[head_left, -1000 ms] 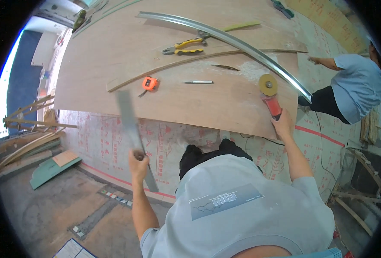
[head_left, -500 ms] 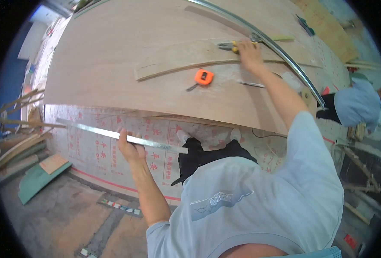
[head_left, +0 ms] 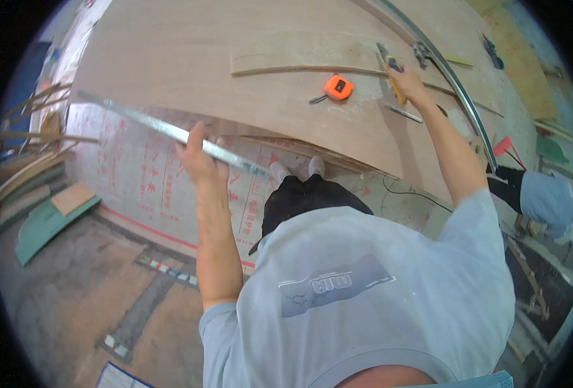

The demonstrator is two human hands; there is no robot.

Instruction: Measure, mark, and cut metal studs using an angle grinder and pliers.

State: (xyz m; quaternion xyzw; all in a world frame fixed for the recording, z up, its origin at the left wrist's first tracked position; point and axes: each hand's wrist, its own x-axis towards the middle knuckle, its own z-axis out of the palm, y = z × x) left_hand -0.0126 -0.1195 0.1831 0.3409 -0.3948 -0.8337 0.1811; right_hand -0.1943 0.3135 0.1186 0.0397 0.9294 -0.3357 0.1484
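Standing at the plywood board, seemingly taking up a tool. Holding a long metal strip slantwise by its near edge, in the tightly wrapped left hand. Gripping yellow-handled pliers over the board in the curled right hand, near an orange tape measure — calling, probably, for a firm hold on both. Cannot make out any container.

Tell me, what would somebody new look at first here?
Probably the bright orange, boxy tape measure, lying on the big, flat, pale brown wooden board. Next might be the long, straight, silver metal strip in the person's left hand, slanting above the whitish, red-printed floor sheet. Then the yellow-and-black metal pliers in the right hand, over the board.
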